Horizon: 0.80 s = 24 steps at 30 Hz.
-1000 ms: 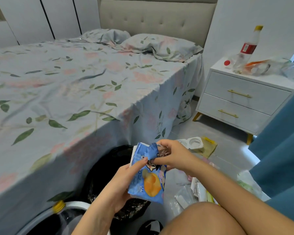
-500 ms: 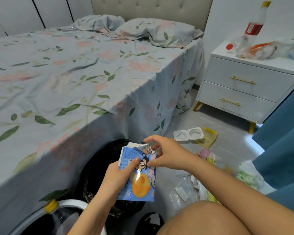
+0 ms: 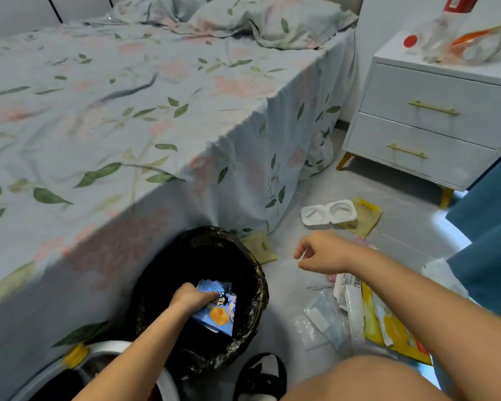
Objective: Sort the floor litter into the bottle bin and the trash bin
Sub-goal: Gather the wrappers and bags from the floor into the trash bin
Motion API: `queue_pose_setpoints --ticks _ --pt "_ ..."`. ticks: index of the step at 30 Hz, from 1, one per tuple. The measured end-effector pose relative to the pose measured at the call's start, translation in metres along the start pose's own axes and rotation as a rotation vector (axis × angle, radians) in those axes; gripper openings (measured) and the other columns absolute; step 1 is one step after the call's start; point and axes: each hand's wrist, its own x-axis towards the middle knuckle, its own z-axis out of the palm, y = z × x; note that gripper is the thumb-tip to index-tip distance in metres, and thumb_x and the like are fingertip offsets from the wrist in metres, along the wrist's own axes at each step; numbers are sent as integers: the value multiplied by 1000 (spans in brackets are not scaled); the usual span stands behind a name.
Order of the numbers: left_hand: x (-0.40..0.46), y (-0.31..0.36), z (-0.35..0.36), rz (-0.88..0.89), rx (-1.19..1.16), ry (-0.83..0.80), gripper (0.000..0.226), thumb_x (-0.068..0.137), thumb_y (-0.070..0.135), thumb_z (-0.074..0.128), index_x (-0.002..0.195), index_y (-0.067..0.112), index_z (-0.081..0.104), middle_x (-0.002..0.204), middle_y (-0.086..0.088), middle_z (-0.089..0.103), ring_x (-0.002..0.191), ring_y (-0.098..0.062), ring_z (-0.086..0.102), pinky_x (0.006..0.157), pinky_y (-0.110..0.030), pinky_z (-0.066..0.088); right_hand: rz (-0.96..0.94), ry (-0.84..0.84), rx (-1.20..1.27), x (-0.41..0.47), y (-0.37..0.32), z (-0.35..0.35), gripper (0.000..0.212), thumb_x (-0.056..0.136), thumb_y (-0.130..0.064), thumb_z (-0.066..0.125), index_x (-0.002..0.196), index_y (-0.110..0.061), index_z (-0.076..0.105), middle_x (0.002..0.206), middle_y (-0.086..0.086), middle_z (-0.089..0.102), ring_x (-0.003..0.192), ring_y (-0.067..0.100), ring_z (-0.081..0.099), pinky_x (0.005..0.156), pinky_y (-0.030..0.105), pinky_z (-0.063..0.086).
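Note:
My left hand grips a blue snack wrapper with a cartoon figure, down inside the black-lined trash bin by the bed. My right hand hovers over the floor to the right of the bin, fingers loosely curled, holding nothing. The white-rimmed bottle bin sits at the bottom left, with a yellow-capped bottle in it. Loose wrappers and plastic bags lie on the floor under my right forearm. A white two-cup plastic tray rests on a yellow packet further away.
The bed with a floral sheet fills the left. A white nightstand with bottles on top stands at the right, beside a blue curtain. Another yellow packet lies by the bin. A black sandal and my knee are at the bottom.
My left hand has lowered the blue wrapper into the black bin. My right hand let go of the wrapper and moved right, over the floor. The camera tilted downward.

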Motion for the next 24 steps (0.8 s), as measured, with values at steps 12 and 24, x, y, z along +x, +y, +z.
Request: queue_pose_setpoints --ticks 12,24 --pt "-1 28 7 87 685 163 53 84 51 59 123 15 59 123 -6 63 115 -25 60 88 -31 50 -11 -45 -143 15 -6 14 32 89 -22 53 120 -22 61 123 4 60 112 23 57 94 34 49" --pt "-16 208 5 541 310 299 9 79 29 58 81 20 61 89 -1 62 84 -27 59 68 -28 42 244 59 14 37 49 -7 31 86 -16 50 114 -16 64 121 7 60 104 29 62 86 32 52"
